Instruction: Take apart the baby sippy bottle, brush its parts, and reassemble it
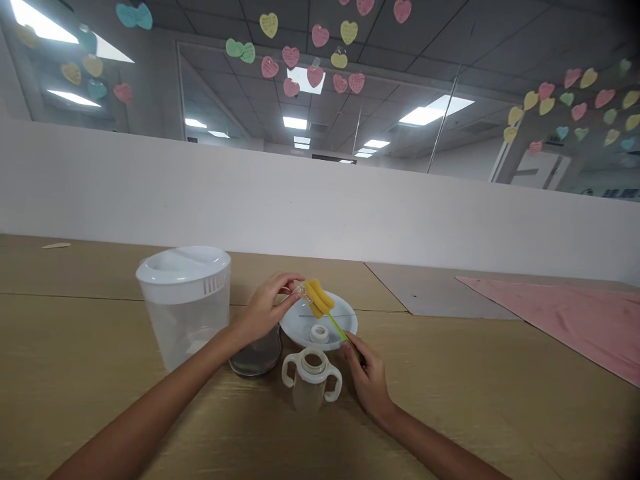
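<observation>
My right hand (369, 377) is closed round the green handle of a brush with a yellow sponge head (319, 298). The brush slants up to the left over a white plate (347, 319). My left hand (270, 301) pinches a small clear piece (303, 293) beside the sponge; its exact shape is hard to make out. On the plate sits a white ring-shaped cap (319, 334). Below the plate, a clear bottle with two white handles (310, 380) stands upright with its mouth uncovered. Under my left wrist is a dark, shiny container (256, 357), partly hidden.
A tall clear pitcher with a white lid (185, 293) stands left of my left hand. Pink cloth (575, 320) and a grey sheet (435, 293) cover the table's right rear. A white wall (300, 207) rises behind, with glass above.
</observation>
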The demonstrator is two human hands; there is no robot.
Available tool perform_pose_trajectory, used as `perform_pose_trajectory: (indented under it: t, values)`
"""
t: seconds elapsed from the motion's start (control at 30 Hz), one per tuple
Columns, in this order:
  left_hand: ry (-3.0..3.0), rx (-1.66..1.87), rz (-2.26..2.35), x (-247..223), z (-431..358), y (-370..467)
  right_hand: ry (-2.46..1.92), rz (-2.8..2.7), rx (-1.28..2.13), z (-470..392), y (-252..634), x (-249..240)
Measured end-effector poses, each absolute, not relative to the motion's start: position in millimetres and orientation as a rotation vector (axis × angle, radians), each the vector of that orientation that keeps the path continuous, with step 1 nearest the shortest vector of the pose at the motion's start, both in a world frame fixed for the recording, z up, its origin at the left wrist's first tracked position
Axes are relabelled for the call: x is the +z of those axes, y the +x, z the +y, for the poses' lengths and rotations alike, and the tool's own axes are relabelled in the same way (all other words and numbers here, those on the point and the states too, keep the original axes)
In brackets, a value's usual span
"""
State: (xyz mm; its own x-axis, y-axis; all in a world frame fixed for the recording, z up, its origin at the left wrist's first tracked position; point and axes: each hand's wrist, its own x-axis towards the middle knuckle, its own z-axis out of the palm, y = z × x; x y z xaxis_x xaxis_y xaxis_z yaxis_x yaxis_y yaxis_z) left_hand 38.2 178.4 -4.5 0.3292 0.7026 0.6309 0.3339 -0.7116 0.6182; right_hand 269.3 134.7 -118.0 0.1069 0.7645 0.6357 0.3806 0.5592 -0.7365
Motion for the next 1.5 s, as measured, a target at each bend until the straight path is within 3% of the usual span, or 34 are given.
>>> perform_pose_trajectory:
  t: [0.3, 0.43, 0.87, 1.5]
  values:
    - [2.034, 1.257, 0.859, -3, 181, 40, -0.991, -1.521, 0.392, 135, 270, -119]
    - [1.927, 1.389, 0.886, -6, 184, 41, -1.028, -1.492, 0.451, 138, 271, -120]
    - [2.245, 1.517, 0.967, -8, 186, 39, -0.967, -1.546, 0.284, 130, 267, -116]
    - [2.169, 1.504, 0.865, -11, 188, 39, -0.972, -1.531, 0.36, 135, 268, -117]
